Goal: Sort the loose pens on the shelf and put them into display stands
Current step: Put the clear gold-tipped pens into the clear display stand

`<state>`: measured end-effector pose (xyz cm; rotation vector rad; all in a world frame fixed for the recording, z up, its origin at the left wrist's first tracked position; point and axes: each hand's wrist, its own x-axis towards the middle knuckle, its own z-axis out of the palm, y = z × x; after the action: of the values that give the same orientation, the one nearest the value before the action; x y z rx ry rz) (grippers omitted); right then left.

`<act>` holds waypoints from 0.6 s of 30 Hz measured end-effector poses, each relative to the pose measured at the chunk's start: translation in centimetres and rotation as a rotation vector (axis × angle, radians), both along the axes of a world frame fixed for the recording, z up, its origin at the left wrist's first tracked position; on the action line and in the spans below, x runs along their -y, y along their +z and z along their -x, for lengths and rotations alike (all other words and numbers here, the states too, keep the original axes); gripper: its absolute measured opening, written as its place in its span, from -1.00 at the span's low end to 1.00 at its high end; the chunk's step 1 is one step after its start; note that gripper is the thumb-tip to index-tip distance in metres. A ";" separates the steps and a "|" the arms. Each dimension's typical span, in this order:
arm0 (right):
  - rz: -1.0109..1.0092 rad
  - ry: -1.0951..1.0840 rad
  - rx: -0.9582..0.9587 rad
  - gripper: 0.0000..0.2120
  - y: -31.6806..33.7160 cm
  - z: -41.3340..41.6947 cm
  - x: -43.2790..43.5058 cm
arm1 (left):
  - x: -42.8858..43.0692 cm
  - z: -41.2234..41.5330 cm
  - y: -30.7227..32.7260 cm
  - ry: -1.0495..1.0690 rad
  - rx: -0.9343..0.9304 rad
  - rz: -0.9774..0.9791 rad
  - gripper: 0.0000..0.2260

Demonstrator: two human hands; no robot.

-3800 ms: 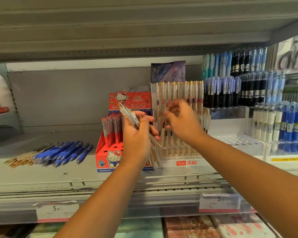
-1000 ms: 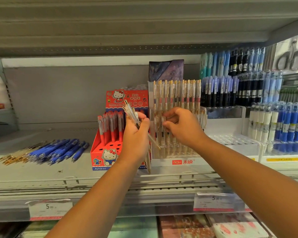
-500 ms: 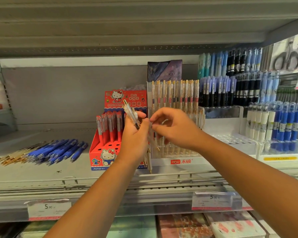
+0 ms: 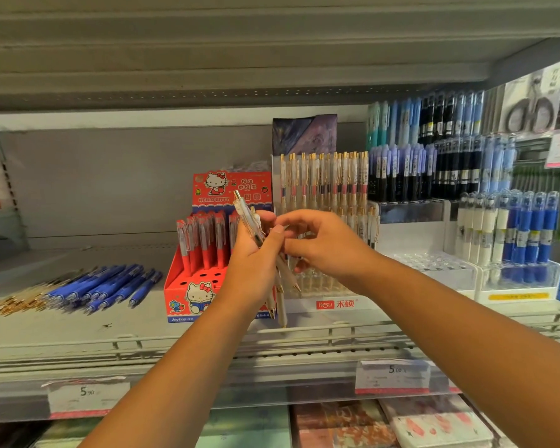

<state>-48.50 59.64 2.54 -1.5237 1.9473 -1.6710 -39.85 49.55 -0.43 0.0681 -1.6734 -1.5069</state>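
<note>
Your L hand [image 4: 253, 257] was clenched round a pen bundle [image 4: 244, 210] of clear, gold-tipped pens. You held it tilted, clicker ends up-left and tips pointing down past your wrist. Your R hand [image 4: 327, 247] was at the bundle's right side w/ thumb and fingers curled in against it; can't tell whether it had actually pinched a pen. Both hands were up in front of the red Hello Kitty box [image 4: 204, 295] and the clear hesu stand [image 4: 335, 304] just right of it. The stand had rows of matching gold-clip pens upright in it. Red pens stood in the box's back rows, w/ holes showing in front. Well off to the left, loose blue pens [image 4: 110, 286] lay flat on the shelf [image 4: 78, 328], w/ a few clear gold ones [image 4: 17, 302] beside them at far left.
</note>
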 end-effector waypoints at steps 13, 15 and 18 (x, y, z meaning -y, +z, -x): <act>-0.108 0.123 -0.039 -0.68 -0.2 -0.1 0.1 | 0.3 0.5 -0.4 -0.082 -0.009 -0.007 -0.84; -0.086 0.108 -0.019 -0.73 -0.2 0.1 0.1 | 0.3 0.6 -0.5 -0.071 -0.010 -0.025 -0.84; -0.064 0.053 -0.020 -0.86 0.1 0.6 0.1 | 0.5 0.7 -0.5 -0.016 -0.028 -0.056 -0.77</act>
<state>-49.07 59.59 2.60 -1.5610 1.9330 -1.5629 -40.55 49.09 -0.88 0.0628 -1.6132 -1.5598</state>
